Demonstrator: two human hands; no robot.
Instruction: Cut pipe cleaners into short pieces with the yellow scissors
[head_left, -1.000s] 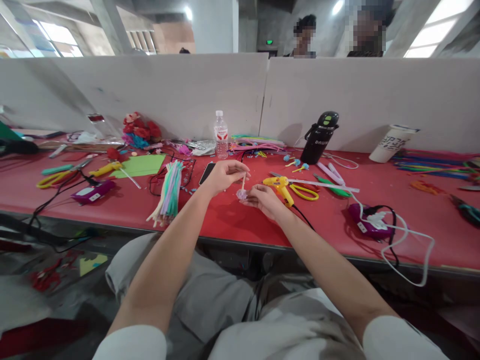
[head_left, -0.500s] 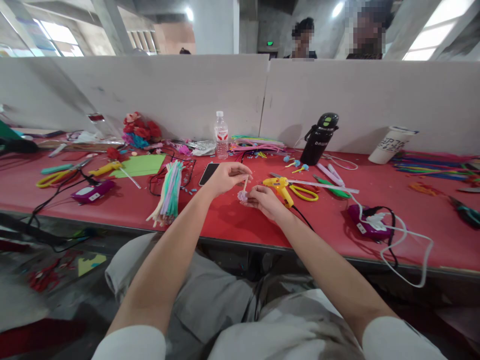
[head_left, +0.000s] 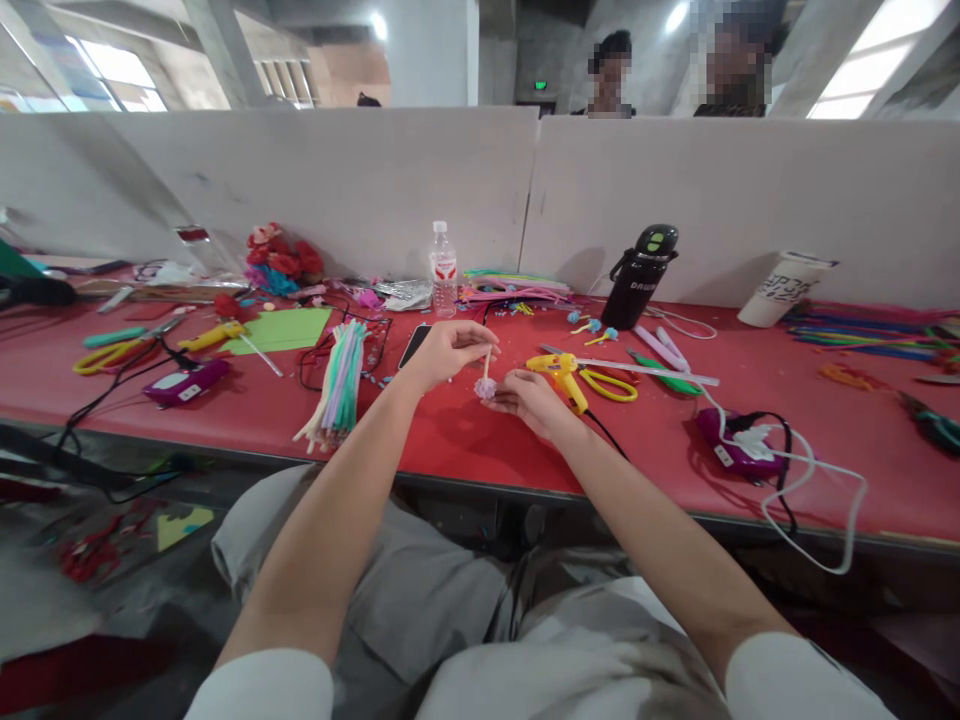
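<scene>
My left hand (head_left: 444, 352) pinches the upper end of a thin pale stick (head_left: 487, 361) held nearly upright over the red table (head_left: 465, 440). At the stick's lower end sits a small lilac fuzzy ball (head_left: 485, 388). My right hand (head_left: 529, 400) is closed on that ball from the right, fingertips pressed against it. Both hands hover just above the tabletop near its front edge. A yellow glue gun (head_left: 559, 375) lies just right of them, and a black phone (head_left: 414, 346) lies behind my left hand.
A bundle of pastel pipe cleaners (head_left: 339, 382) lies to the left. Yellow scissors (head_left: 609, 384), a long ruler (head_left: 645, 370), a purple power strip (head_left: 739, 448) with white cable, a water bottle (head_left: 442, 271), a black flask (head_left: 640, 275) and a white cup (head_left: 782, 287) crowd the table. Two people stand behind the white partition (head_left: 525, 190).
The hands stay in place; the stick has tilted slightly and the lilac ball has shifted a little between my fingers.
</scene>
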